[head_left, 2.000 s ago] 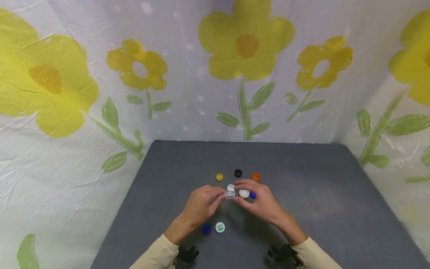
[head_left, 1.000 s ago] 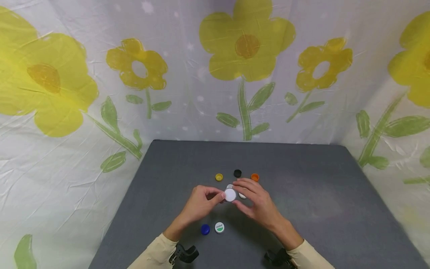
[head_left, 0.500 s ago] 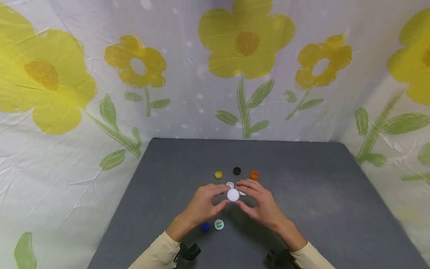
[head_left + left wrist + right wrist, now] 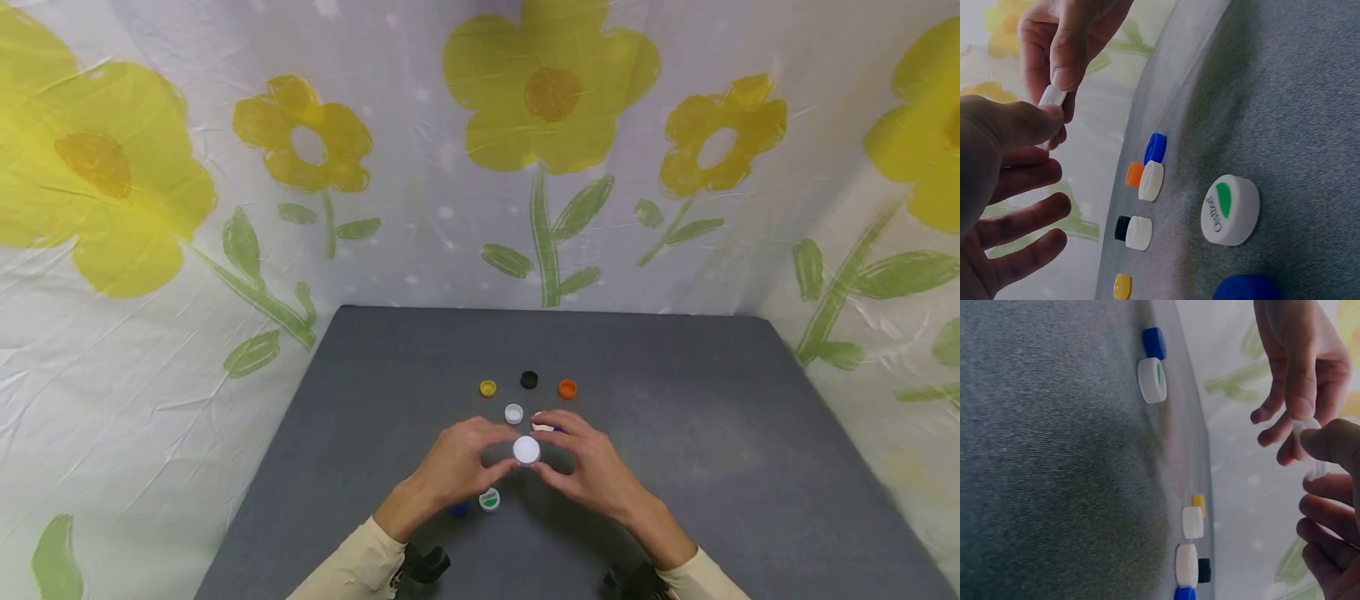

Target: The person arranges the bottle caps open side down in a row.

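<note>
Head view: the left hand point(image 4: 454, 460) and right hand point(image 4: 592, 463) pinch a white disc point(image 4: 527, 450) between thumbs and fingers, beyond the lettered white bottle cap point(image 4: 489, 499). Left wrist: spare left fingers spread; a blue cap point(image 4: 1247, 289) sits beside the lettered cap. Right wrist: a yellow cap point(image 4: 1199, 503) lies beyond it.

Left hand point(image 4: 461, 458), right hand point(image 4: 588, 461): bare. Left sleeve point(image 4: 354, 565), right sleeve point(image 4: 703, 577): plain cream cloth. Left wrist device point(image 4: 429, 566), right wrist device point(image 4: 637, 581): black, blocky, beside the cuff.
</note>
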A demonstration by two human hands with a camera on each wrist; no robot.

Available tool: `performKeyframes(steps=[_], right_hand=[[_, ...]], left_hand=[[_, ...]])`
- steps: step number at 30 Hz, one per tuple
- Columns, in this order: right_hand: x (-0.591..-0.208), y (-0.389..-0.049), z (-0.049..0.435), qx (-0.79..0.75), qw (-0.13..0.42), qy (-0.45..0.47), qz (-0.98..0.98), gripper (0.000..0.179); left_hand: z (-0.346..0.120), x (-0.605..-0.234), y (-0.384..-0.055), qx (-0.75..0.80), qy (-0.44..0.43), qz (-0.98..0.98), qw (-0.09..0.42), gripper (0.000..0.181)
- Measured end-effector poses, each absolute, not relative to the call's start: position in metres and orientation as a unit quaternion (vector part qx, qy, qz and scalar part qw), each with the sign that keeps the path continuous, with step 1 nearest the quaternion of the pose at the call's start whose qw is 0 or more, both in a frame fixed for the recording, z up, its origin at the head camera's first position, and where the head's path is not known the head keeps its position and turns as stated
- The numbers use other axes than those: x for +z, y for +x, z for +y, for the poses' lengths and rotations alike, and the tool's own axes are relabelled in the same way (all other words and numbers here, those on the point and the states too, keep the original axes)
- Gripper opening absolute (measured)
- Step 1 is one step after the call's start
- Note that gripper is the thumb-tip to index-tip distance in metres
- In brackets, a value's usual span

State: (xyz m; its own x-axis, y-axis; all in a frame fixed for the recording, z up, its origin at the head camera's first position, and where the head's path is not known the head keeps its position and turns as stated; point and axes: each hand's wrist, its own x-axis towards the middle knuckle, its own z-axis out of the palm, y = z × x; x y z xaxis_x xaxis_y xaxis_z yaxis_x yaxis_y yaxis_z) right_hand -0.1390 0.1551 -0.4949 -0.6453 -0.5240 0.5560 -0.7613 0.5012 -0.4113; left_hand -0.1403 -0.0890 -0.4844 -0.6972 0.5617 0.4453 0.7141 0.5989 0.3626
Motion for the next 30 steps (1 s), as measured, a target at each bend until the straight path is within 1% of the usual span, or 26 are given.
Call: performKeyframes(steps=[4, 9, 14, 22, 30], right_hand=[[-0.499, -0.135, 0.158, 0.305, 0.158, 0.374, -0.861, 0.037], [-0.503, -0.130, 0.159, 0.280, 0.133, 0.372, -0.875, 0.034], [-0.509, -0.126, 0.158, 0.276, 0.120, 0.381, -0.874, 0.030], [-0.520, -0.122, 0.157, 0.248, 0.099, 0.385, -0.883, 0.029], [-0.526, -0.119, 0.153, 0.223, 0.094, 0.402, -0.883, 0.028]], left_hand=[[-0.086, -0.489, -0.138, -0.219, -0.372, -0.894, 0.121, 0.028], [-0.082, -0.496, -0.137, -0.169, -0.397, -0.894, 0.119, 0.026], [-0.079, -0.500, -0.134, -0.142, -0.406, -0.896, 0.114, 0.024], [-0.075, -0.508, -0.130, -0.095, -0.407, -0.905, 0.081, 0.021], [-0.071, -0.513, -0.127, -0.068, -0.412, -0.905, 0.077, 0.018]])
